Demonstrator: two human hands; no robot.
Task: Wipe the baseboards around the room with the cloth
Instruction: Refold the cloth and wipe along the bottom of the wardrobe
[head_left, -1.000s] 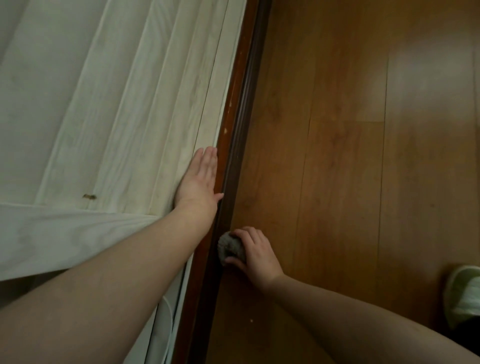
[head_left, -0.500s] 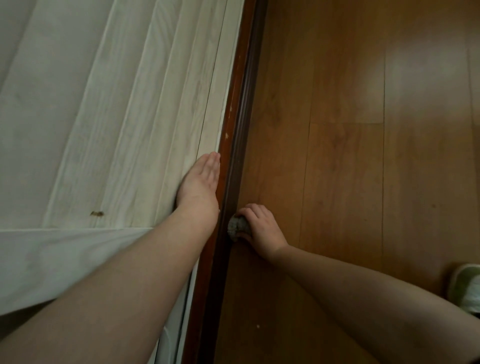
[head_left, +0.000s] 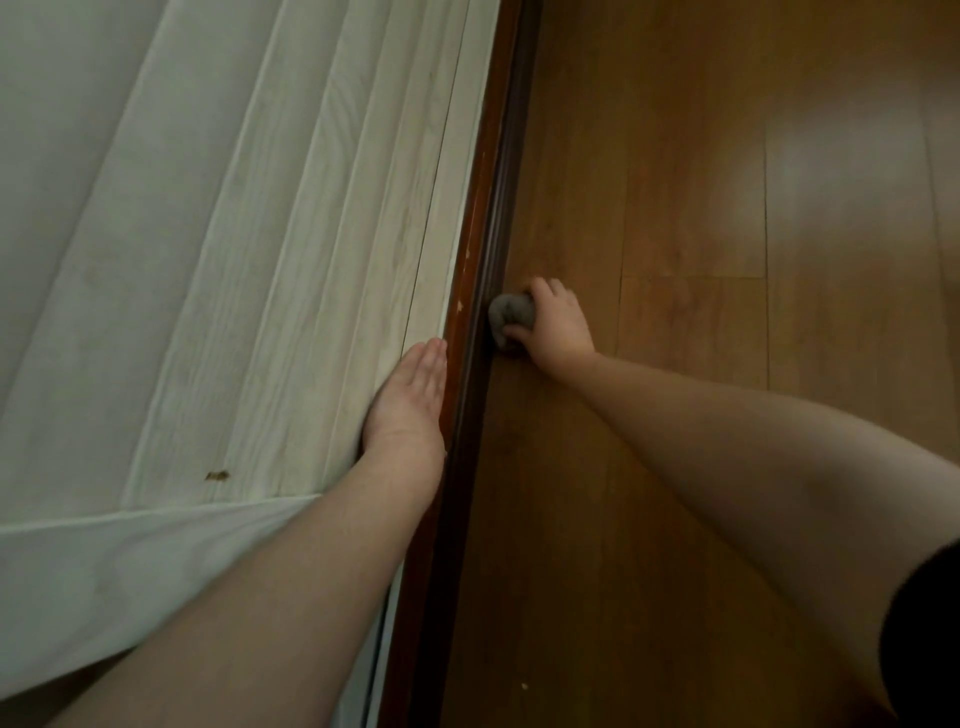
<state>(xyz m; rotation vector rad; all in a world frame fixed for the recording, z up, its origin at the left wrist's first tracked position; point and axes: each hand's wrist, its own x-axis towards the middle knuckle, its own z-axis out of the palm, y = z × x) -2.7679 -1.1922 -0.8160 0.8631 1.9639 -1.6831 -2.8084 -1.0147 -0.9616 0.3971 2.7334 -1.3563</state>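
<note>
Head view looks down along a dark reddish-brown baseboard (head_left: 480, 291) that runs from the top middle to the bottom of the frame, with a pale wood-grain wall panel (head_left: 291, 270) on its left and an orange-brown plank floor (head_left: 675, 208) on its right.

The right hand (head_left: 553, 325) is low at the floor's edge against the baseboard. Its fingers (head_left: 540, 287) are curled round a small bunched grey cloth (head_left: 511, 314), with the thumb tucked under the wad near the floor. The cloth bulges out of the grip on the baseboard side and is touching the darker lower moulding of the board, between the hand and the wood. The right forearm reaches in from the lower right corner, where a dark sleeve (head_left: 924, 639) shows.

The left hand (head_left: 413, 395) lies flat on the wall panel, just beside the top edge of the baseboard. Its fingers (head_left: 431, 358) are straight and held together, pointing up along the board, and they hold nothing. This hand sits nearer the camera than the cloth, on the other side of the baseboard from it.

A small brown mark (head_left: 217, 475) sits on the panel left of the left wrist.
</note>
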